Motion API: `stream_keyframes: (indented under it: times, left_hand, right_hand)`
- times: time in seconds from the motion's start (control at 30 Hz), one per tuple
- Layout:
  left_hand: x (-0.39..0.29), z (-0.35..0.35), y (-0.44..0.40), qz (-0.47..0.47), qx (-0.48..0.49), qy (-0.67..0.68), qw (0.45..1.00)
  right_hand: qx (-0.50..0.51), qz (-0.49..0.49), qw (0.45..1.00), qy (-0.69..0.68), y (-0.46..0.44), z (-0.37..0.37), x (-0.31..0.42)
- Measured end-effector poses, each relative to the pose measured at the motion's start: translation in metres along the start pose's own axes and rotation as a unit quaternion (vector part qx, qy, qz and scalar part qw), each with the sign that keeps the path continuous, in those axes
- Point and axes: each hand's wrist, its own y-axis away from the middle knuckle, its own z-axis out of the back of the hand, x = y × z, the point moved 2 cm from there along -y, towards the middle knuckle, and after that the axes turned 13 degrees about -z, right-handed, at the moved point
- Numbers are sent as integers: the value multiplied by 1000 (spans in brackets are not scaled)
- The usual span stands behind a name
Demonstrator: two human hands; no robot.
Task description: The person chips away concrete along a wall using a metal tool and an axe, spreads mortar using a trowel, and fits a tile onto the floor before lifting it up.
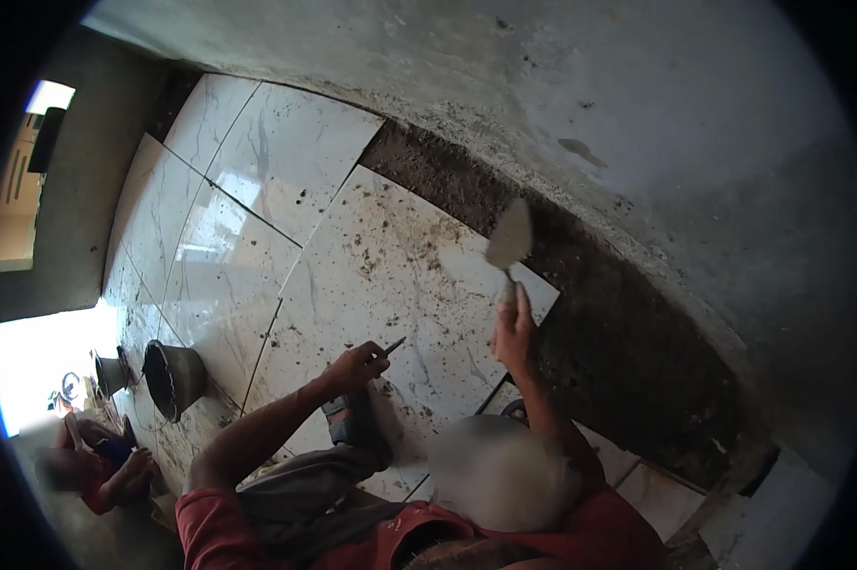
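My right hand (516,332) is closed round the handle of a trowel (511,236). The grey blade points away from me, over the border between a marble-patterned floor tile (400,256) and the dark soil strip (628,328); whether it touches either I cannot tell. In my left hand (357,365) is a short, thin, dark stick-like tool (395,346), pinched between the fingers with its tip to the right, over the tile. Crumbs of dirt are scattered on that tile.
A rough grey wall (675,142) runs along the soil strip. Dark buckets (174,380) stand on the tiles at left. Another person (105,465) in red sits at the lower left, near a bright opening (48,356). My sandalled foot (357,423) rests on the floor.
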Motion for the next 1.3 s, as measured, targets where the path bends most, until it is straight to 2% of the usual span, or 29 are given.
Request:
stream_keyframes:
  times: [0.1,0.13,0.2,0.27,0.3,0.33,0.43,0.47,0.53,0.6,0.63,0.67,0.7,0.73,0.8,0.87,0.93,1.0,1.07,1.1,1.17,1.27,1.3]
  left_hand:
    - [5,-2,-7,3,8,4,1000]
    - [7,-8,-11,-5,13,8,1000]
    - [-5,-10,-13,-20,30,-20,999]
    - [-9,-6,-19,-51,19,-27,998]
    - [-12,-3,-22,-55,23,-27,998]
    - [-14,-1,-21,-47,19,-22,998]
    - [-13,6,-19,-15,11,-4,1000]
    - [-10,7,-15,11,11,1,1000]
    - [-6,6,-14,26,5,7,1000]
    - [-9,2,-14,15,23,-9,1000]
    - [-11,-2,-15,14,26,-9,1000]
    - [-16,-6,-17,8,27,-7,1000]
    - [-21,-9,-21,0,30,-8,1000]
    - [-26,-13,-23,-3,39,-11,999]
    - [-37,-14,-26,-12,51,-34,998]
    - [-41,-14,-29,-3,53,-28,998]
    - [-35,-11,-33,6,54,-21,998]
    - [-18,-8,-36,-17,34,-10,999]
    - [-25,-3,-34,-6,39,-17,999]
    - [-29,1,-32,9,21,-7,1000]
    - [-27,6,-28,11,-5,18,1000]
    - [-25,9,-30,40,-10,57,998]
    - [-29,6,-31,36,-11,71,997]
  right_hand:
    - [-8,158,986,47,-23,-18,36]
    - [20,99,993,63,-35,-18,48]
    - [-32,95,990,100,-58,-1,41]
    - [-64,216,967,115,-61,46,-6]
    - [-50,86,994,34,-44,73,-20]
    - [-35,-51,997,-49,-17,96,-38]
    - [-109,11,993,-45,39,141,-53]
    - [-114,-113,987,-34,66,138,-31]
    - [-119,-82,989,23,67,116,-38]
    - [-104,121,981,110,47,83,-36]
    - [-91,169,970,150,29,66,-9]
    - [-64,173,973,138,12,54,9]
    - [-35,105,971,212,-2,51,25]
    - [-42,99,972,210,-19,58,15]
    - [-85,214,964,135,-42,72,-16]
    - [-84,156,971,162,-9,120,-31]
    - [-146,147,953,220,25,176,-57]
    - [-173,17,956,238,74,233,-81]
    - [-260,66,917,295,117,276,-105]
    - [-265,62,915,298,132,290,-118]
    - [-358,-68,914,180,156,310,-144]
    - [-352,-13,908,226,163,284,-135]
    - [-278,-33,935,219,161,259,-114]
